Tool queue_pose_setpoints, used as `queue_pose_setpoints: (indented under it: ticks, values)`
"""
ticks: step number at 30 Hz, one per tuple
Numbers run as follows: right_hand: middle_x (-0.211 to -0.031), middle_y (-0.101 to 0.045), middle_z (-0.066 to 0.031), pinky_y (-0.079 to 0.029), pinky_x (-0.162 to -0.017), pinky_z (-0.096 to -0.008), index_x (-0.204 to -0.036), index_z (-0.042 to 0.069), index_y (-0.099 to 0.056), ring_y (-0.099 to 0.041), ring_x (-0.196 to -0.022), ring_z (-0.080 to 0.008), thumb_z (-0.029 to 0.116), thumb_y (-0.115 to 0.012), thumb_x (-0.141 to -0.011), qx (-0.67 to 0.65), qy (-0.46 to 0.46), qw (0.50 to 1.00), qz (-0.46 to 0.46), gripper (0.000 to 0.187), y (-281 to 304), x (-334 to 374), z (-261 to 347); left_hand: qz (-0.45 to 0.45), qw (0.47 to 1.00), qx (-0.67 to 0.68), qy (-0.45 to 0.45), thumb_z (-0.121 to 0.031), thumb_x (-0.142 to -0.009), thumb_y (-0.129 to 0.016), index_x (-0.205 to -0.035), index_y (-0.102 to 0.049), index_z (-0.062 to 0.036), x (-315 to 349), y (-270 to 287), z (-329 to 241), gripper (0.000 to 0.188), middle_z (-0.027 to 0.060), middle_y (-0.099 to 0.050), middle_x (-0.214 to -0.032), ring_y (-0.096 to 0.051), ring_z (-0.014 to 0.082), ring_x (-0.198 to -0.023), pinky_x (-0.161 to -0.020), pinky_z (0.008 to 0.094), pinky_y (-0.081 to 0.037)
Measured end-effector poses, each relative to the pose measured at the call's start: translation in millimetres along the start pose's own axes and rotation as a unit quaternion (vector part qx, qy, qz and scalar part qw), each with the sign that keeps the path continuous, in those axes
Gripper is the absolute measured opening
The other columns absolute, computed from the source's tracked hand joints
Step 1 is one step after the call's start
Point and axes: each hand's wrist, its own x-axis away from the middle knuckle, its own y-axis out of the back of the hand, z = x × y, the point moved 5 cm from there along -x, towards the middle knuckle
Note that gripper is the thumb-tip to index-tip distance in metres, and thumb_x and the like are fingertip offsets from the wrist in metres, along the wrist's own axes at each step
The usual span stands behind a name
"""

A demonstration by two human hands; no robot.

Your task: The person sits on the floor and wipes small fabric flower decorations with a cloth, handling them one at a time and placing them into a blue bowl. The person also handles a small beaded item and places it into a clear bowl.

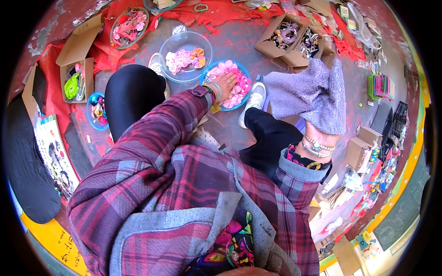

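My left hand point(224, 87) reaches into a blue-rimmed bowl point(249, 75), its fingers stretched out and lying on pink fabric pieces point(237, 95) that look like petals or hair scrunchies. Up on the right, my right hand point(322, 136) is closed on a greyish-purple fuzzy cloth point(306, 92), which drapes over and hides most of the fingers. Just beyond my left hand stands a clear bowl point(167, 48) with a pink scrunchie point(178, 61) and an orange-pink one point(198, 58) inside.
Open cardboard boxes point(269, 48) with hair bands stand at the far right. A box with green items point(72, 86) and a small blue bowl point(97, 118) are at left. Red cloth point(189, 14) lies along the back. A green basket point(374, 86) sits at right.
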Motion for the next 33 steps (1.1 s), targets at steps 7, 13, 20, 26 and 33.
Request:
queue_pose_setpoints:
  ticks: [7, 13, 20, 26, 33]
  values:
    - [-0.12, -0.047, -0.0196, -0.036, -0.097, -0.0424, -0.125, 0.003, -0.041, -0.046, -0.113, -0.0287, 0.017, -0.037, -0.092, -0.081, -0.042, 0.993, 0.07, 0.036, -1, -4, -11, 0.057, 0.998, 0.007, 0.022, -0.037, -0.073, -0.055, -0.135, -0.023, -0.0017, -14, -11, 7, 0.078, 0.0148, -0.017, -0.142, -0.01, 0.0253, -0.134, -0.107, 0.0408, -0.011]
    - [-0.126, -0.044, -0.0167, -0.03, -0.101, -0.0431, -0.131, 0.006, -0.034, -0.042, -0.117, -0.0287, 0.019, -0.031, -0.093, 0.013, -0.042, 0.998, -0.034, 0.041, -14, -3, -13, -0.285, 0.948, 0.1, -0.1, -0.022, -0.069, -0.055, -0.09, -0.06, -0.0068, -3, 38, 1, 0.027, 0.0085, -0.056, -0.102, -0.044, 0.0259, -0.108, -0.09, 0.0431, -0.032]
    - [-0.125, -0.044, -0.0174, -0.028, -0.101, -0.0476, -0.129, 0.003, -0.036, -0.042, -0.116, -0.0294, 0.021, -0.033, -0.093, -0.015, -0.023, 0.998, 0.057, 0.041, -18, 3, -16, -0.225, 0.901, 0.199, 0.313, -0.012, -0.073, -0.051, -0.087, -0.06, -0.0026, 28, 58, 101, 0.019, 0.0149, -0.057, -0.099, -0.054, 0.0318, -0.094, -0.08, 0.0388, -0.044]
    - [-0.123, -0.046, -0.0177, -0.031, -0.1, -0.0458, -0.128, 0.001, -0.036, -0.043, -0.115, -0.0297, 0.021, -0.034, -0.092, -0.131, -0.086, 0.957, 0.243, 0.041, -29, -4, -23, -0.139, 0.915, 0.24, 0.294, -0.004, -0.076, -0.045, -0.103, -0.056, -0.0043, 39, -45, 156, 0.03, 0.0186, -0.055, -0.105, -0.053, 0.0321, -0.1, -0.086, 0.0373, -0.042]
    - [-0.122, -0.047, -0.0181, -0.031, -0.101, -0.0436, -0.129, 0.002, -0.035, -0.044, -0.115, -0.0287, 0.02, -0.035, -0.092, -0.099, -0.099, 0.972, 0.19, 0.041, -25, -6, -26, -0.191, 0.87, 0.231, 0.39, -0.003, -0.079, -0.043, -0.109, -0.053, -0.0022, 38, -22, 159, 0.032, 0.0189, -0.056, -0.103, -0.054, 0.0321, -0.098, -0.085, 0.0378, -0.043]
